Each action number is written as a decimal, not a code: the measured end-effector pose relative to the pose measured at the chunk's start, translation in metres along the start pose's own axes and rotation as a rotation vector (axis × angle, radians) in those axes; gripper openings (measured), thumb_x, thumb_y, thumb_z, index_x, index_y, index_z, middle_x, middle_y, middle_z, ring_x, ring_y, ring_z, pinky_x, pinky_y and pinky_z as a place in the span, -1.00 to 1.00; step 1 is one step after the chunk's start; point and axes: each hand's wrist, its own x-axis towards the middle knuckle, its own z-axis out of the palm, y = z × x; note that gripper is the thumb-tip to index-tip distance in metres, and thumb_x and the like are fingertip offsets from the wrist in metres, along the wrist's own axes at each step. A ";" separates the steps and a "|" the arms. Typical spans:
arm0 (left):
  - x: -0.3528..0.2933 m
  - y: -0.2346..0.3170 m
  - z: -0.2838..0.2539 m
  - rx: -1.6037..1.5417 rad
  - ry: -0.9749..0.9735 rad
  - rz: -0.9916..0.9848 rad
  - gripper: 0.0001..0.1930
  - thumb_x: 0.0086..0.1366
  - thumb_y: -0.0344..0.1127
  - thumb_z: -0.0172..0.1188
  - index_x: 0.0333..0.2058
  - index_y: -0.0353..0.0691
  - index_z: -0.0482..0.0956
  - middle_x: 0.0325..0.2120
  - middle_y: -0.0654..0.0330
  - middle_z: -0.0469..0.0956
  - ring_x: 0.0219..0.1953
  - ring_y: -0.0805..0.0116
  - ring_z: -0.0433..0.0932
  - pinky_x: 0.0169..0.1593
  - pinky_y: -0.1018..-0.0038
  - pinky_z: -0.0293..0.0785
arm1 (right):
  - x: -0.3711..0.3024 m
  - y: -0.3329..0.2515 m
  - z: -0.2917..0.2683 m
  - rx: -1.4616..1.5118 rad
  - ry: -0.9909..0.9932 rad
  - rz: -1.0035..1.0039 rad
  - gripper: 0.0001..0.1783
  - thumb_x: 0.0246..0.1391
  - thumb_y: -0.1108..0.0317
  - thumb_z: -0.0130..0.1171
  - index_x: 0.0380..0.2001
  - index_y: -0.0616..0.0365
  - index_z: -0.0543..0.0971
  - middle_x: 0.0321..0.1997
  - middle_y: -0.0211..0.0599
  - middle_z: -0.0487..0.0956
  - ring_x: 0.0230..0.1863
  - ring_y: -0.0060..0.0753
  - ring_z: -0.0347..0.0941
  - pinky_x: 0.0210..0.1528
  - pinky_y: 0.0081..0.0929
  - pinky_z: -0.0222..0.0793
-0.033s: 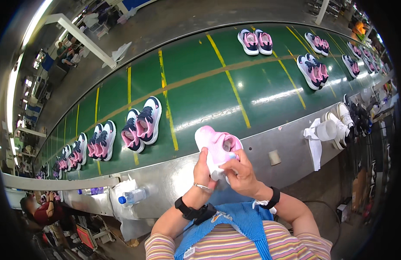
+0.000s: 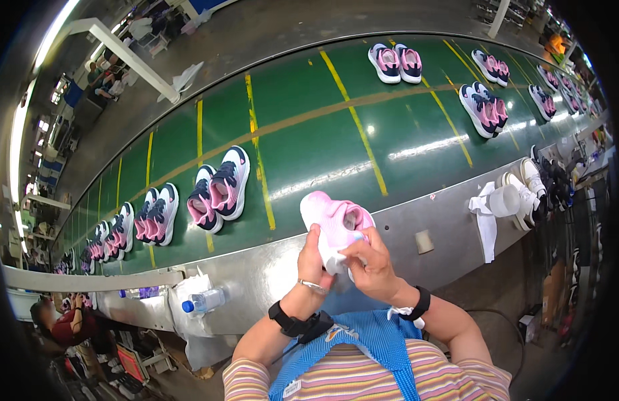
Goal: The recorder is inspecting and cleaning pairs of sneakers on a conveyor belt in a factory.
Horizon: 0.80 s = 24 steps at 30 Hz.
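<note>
Pink-and-white shoe [image 2: 323, 212] was held between the two hands, above the near edge of the green belt [image 2: 309, 147]. The left hand [image 2: 312, 264] gripped its left side; the right hand [image 2: 375, 266] pinched its near end (the toe pointed away). A bottle [image 2: 208, 301] lay left of the hands, a beige block [image 2: 424, 242] to their right.

The shoe [image 2: 328, 217] is located between the left hand [image 2: 312, 264] and the right hand [image 2: 376, 271], before the conveyor belt [image 2: 309, 144]. Shoe pairs [image 2: 230, 180] stand on the belt to left and right (rows recede toward both ends). On the table [image 2: 390, 244], a bottle [image 2: 206, 301] lies left, a block [image 2: 424, 242] right.
</note>
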 end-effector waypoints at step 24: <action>-0.009 0.011 -0.022 0.007 0.096 0.289 -0.60 0.31 -0.07 -0.25 -0.03 -0.22 0.23 -0.10 0.12 0.36 -0.10 0.29 0.41 -0.08 0.35 0.35 | 0.026 -0.021 0.033 -0.387 -0.073 -0.324 -0.76 -0.30 0.53 0.08 -0.41 0.12 0.44 -0.56 -0.36 0.34 -0.43 -0.26 0.22 -0.34 -0.38 0.07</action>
